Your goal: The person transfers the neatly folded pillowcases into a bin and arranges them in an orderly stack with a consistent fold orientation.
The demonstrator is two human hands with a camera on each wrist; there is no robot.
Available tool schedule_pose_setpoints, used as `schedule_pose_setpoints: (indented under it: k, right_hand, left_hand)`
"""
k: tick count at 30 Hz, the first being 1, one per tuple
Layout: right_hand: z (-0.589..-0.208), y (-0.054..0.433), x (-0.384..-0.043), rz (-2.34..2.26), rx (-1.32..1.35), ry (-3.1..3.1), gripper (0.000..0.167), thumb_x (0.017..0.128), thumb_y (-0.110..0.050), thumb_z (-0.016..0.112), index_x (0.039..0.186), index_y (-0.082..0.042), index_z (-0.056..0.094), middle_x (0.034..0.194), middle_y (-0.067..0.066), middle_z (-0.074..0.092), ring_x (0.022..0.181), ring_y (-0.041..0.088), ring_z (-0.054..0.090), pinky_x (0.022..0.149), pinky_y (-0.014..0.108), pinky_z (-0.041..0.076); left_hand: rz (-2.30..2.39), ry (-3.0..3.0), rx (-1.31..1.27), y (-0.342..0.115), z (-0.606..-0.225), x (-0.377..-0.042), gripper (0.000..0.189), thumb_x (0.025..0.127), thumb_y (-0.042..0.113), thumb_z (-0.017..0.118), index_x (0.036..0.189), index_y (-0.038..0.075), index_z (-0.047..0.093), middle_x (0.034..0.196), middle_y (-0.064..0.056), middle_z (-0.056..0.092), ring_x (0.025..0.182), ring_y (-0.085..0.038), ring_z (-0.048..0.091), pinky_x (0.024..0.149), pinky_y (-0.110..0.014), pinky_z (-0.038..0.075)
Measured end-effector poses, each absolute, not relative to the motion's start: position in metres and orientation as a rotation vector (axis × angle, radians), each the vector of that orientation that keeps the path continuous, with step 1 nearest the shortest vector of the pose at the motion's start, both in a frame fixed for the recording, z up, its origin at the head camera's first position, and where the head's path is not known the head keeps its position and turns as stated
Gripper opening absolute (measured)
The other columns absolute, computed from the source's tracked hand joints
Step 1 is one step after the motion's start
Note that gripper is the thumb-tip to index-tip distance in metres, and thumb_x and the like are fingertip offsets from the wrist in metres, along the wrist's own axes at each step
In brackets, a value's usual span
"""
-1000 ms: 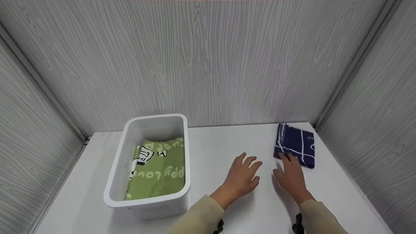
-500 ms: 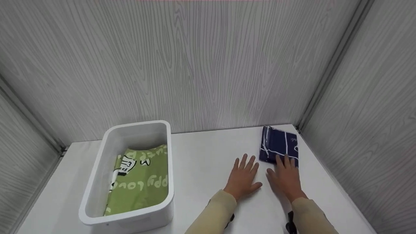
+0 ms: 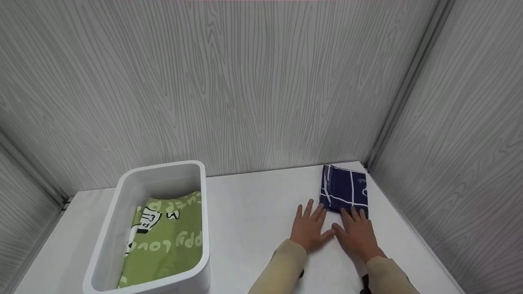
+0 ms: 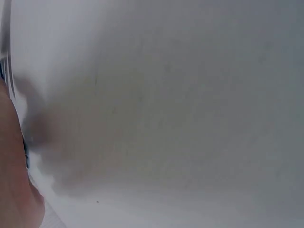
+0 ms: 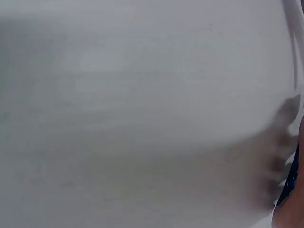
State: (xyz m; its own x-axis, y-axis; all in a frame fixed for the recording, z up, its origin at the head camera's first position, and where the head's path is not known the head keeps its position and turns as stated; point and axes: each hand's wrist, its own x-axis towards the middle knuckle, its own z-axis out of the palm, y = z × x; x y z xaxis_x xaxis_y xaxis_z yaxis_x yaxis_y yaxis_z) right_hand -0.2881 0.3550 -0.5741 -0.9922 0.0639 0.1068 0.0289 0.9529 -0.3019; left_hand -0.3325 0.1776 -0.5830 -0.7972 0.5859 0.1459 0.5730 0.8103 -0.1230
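Note:
A folded navy-blue cloth with white lines lies at the far right of the white table in the head view. My right hand is spread flat, its fingertips overlapping the cloth's near edge. Beside it, my left hand has its fingers spread, with the fingertips right at the cloth's near left corner. The two thumbs nearly meet. Each wrist view shows mostly tabletop with a shadow; part of the left hand and part of the right hand show at the edges.
A white plastic bin stands on the left of the table. Inside it lies a folded green cloth with printed letters. Grey wood-grain panels rise behind and at both sides.
Both hands have come forward to the navy cloth's near edge, and their fingers have spread. The left hand has moved closer to the right. The head view has shifted, so the bin sits lower left.

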Motion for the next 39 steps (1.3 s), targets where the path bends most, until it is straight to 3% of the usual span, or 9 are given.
schedule_pose_setpoints:
  k: [5,12,20,29,39]
  right_hand:
    - [-0.569,0.355,-0.285,0.454,-0.066,-3.002,0.068,0.101,-0.051,0.048,0.149,-0.004,0.044,0.155,0.028,0.035,0.144,0.054,0.021,0.112,0.072,0.016]
    - [-0.571,0.343,-0.284,0.427,-0.057,-3.001,0.067,0.1,-0.053,0.049,0.145,-0.003,0.05,0.15,0.027,0.043,0.14,0.051,0.032,0.114,0.064,0.024]
    - [-0.567,0.328,-0.274,0.421,0.071,-2.93,0.063,0.09,-0.053,0.064,0.128,-0.004,0.064,0.136,0.026,0.056,0.126,0.051,0.049,0.105,0.06,0.039]
    - [-0.568,0.301,-0.257,0.369,0.186,-2.939,0.061,0.086,-0.054,0.068,0.126,-0.009,0.065,0.136,0.021,0.057,0.126,0.047,0.05,0.103,0.058,0.043]
    - [-0.569,0.27,-0.235,0.383,0.329,-2.967,0.067,0.08,-0.058,0.07,0.13,-0.013,0.066,0.139,0.018,0.056,0.129,0.042,0.049,0.102,0.057,0.044]
  left_hand:
    - [0.081,-2.849,-0.897,0.178,-0.581,-0.328,0.081,0.096,0.074,0.01,0.157,0.026,0.032,0.162,0.009,0.03,0.153,-0.024,0.017,0.122,-0.045,0.019]
    - [0.113,-2.882,-0.899,0.166,-0.564,-0.317,0.075,0.1,0.069,0.018,0.157,0.022,0.033,0.156,0.008,0.041,0.15,-0.022,0.027,0.122,-0.042,0.019]
    - [-0.001,-2.888,-0.917,0.139,-0.564,-0.3,0.085,0.095,0.075,0.02,0.153,0.017,0.041,0.151,0.003,0.048,0.147,-0.025,0.034,0.121,-0.043,0.022]
    - [-0.187,-2.918,-0.9,0.1,-0.562,-0.274,0.09,0.093,0.078,0.025,0.15,0.011,0.045,0.148,-0.004,0.052,0.143,-0.032,0.038,0.12,-0.047,0.025]
    - [-0.331,-3.024,-0.867,0.053,-0.556,-0.235,0.093,0.092,0.079,0.028,0.152,0.009,0.042,0.152,-0.004,0.048,0.145,-0.034,0.034,0.119,-0.053,0.023]
